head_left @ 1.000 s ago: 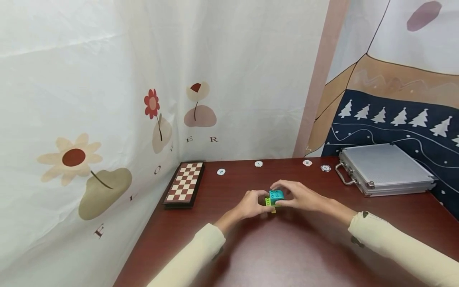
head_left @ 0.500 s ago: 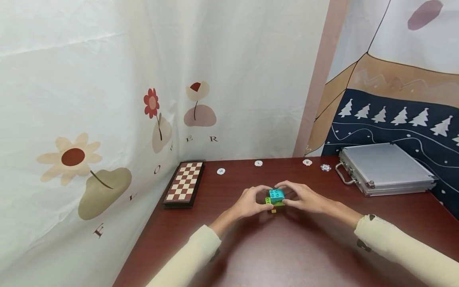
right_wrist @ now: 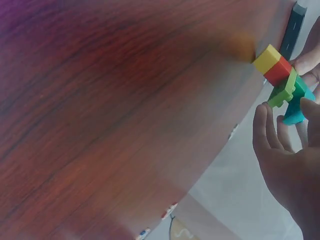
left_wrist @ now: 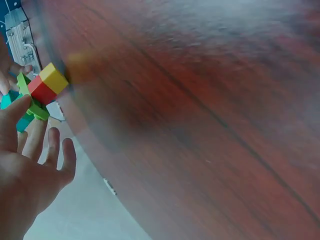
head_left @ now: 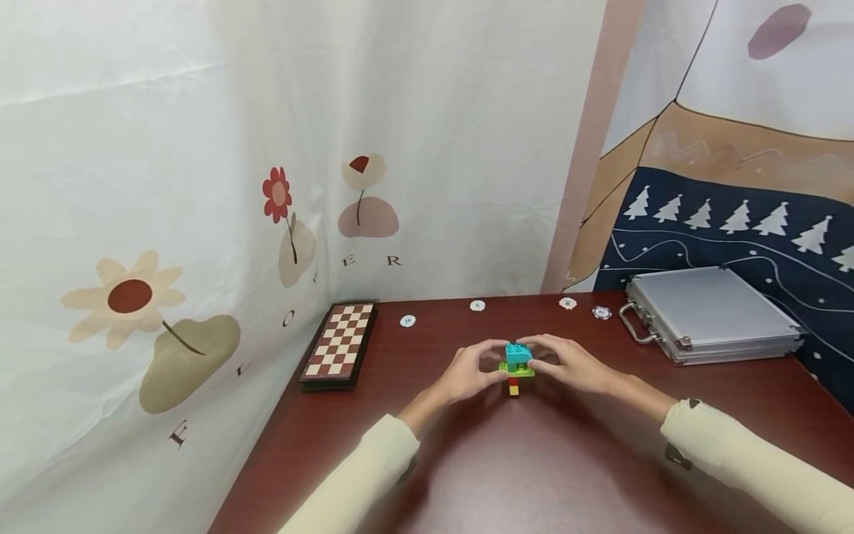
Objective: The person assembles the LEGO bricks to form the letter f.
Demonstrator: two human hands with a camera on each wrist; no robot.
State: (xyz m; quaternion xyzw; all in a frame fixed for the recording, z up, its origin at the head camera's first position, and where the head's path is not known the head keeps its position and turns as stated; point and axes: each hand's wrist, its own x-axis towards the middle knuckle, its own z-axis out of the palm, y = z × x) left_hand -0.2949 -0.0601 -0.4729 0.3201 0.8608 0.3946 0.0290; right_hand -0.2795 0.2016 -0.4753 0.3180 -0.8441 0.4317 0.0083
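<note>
A small stack of toy building bricks stands between the two hands near the table's middle. Its teal brick is on top of a lime green plate. Below the plate come a red brick and, lowest, a yellow brick. The left hand pinches the green plate from the left, thumb in front. From the right, the right hand holds the stack's teal part between thumb and fingers. The fingers behind the stack are partly hidden in the head view.
A checkered board box lies at the left of the brown table. A silver metal case sits at the right rear. Several poker chips, one a white chip, lie along the back edge. A printed curtain hangs behind.
The stack has been raised slightly and tilted, so more of the red and yellow bricks shows underneath. The right hand's grip shifted outward on the teal brick's right side.
</note>
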